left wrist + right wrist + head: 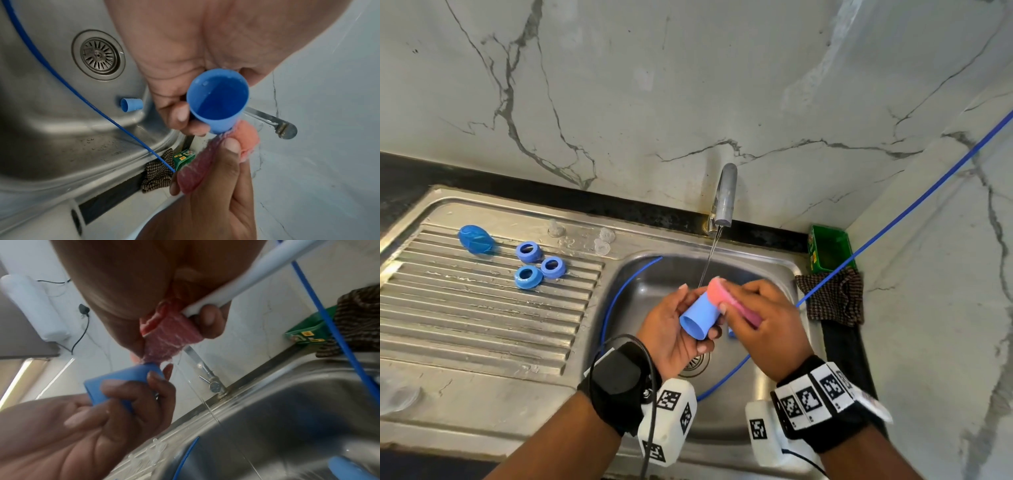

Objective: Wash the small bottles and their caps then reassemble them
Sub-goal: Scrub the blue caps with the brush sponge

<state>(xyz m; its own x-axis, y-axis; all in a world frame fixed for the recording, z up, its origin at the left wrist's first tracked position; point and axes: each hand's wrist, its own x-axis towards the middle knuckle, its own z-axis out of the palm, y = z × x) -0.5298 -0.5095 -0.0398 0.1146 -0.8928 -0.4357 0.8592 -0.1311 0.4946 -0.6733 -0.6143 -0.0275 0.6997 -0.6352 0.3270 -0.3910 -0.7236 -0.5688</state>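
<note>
Blue cap (697,317) gripped in my left hand (674,334), pink sponge (726,294) clenched in my right hand (763,318), scrubbing under the tap (724,195); rinsing looks next

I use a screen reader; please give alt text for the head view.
Over a steel sink, the left hand holds a blue cap while the right hand presses a pink sponge against it under the running tap.
</note>
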